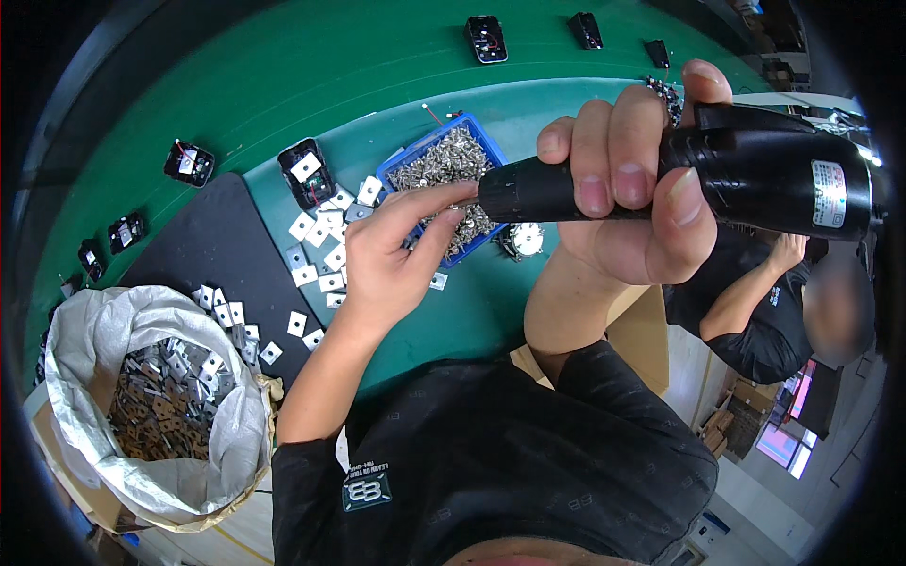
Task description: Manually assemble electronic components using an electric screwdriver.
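Observation:
My right hand [651, 247] is wrapped round a black electric screwdriver [769, 174], held level with its narrow end to the left. At that end, the thumb and forefinger of my left hand [392, 259] pinch together; what is between them is too small to make out. Below the left hand's fingers is a blue tray [497, 151] full of silvery screws [439, 162]. Beside it, to the left, lie several white square plates [335, 257] with holes. A black housing [307, 174] with a white plate in it stands behind them.
On the left a white sack [80, 349] holds many metal plates, next to a dark mat [222, 236]. More black housings [486, 40] sit along the green belt [359, 57]. A cardboard box [642, 340] and another person [746, 311] are at the right.

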{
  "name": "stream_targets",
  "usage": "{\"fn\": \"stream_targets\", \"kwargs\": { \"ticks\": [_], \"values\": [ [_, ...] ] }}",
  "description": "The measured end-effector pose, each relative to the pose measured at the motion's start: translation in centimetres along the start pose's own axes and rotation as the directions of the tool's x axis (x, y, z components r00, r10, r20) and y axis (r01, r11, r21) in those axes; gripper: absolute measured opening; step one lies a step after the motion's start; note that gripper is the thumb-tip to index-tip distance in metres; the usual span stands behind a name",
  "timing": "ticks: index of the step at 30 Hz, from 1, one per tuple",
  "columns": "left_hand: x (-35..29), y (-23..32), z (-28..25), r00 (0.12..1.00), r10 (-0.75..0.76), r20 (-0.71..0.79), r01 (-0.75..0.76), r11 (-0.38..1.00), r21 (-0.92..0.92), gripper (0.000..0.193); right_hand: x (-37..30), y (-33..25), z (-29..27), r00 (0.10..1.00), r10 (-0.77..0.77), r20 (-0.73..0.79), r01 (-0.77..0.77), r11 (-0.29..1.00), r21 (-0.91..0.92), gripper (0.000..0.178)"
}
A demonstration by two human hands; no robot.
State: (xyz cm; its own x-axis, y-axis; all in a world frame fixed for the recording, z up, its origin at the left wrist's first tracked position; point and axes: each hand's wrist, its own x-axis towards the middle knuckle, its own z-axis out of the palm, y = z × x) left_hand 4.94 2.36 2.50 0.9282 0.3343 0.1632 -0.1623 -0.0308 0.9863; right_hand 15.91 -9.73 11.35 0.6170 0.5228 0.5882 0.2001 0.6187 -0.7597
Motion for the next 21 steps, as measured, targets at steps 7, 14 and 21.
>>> {"fn": "stream_targets", "kwargs": {
  "ticks": [7,14,21],
  "values": [
    [-0.4,-0.8,-0.5,0.986,0.152,-0.064,-0.132,0.958,0.255,0.020,0.3,0.8,0.7,0.989,0.019,-0.148,-0.004,0.995,0.103,0.053],
    [1.0,0.7,-3.9,0.935,0.347,0.075,-0.345,0.840,0.418,0.056,0.1,1.2,2.3,0.973,0.119,-0.196,-0.127,0.991,-0.029,0.062],
    [0.7,0.3,-12.2,0.991,0.091,0.093,-0.130,0.660,0.740,0.107,0.2,3.1,3.4,0.979,0.076,-0.191,-0.049,0.989,0.143,0.055]
  ]
}}
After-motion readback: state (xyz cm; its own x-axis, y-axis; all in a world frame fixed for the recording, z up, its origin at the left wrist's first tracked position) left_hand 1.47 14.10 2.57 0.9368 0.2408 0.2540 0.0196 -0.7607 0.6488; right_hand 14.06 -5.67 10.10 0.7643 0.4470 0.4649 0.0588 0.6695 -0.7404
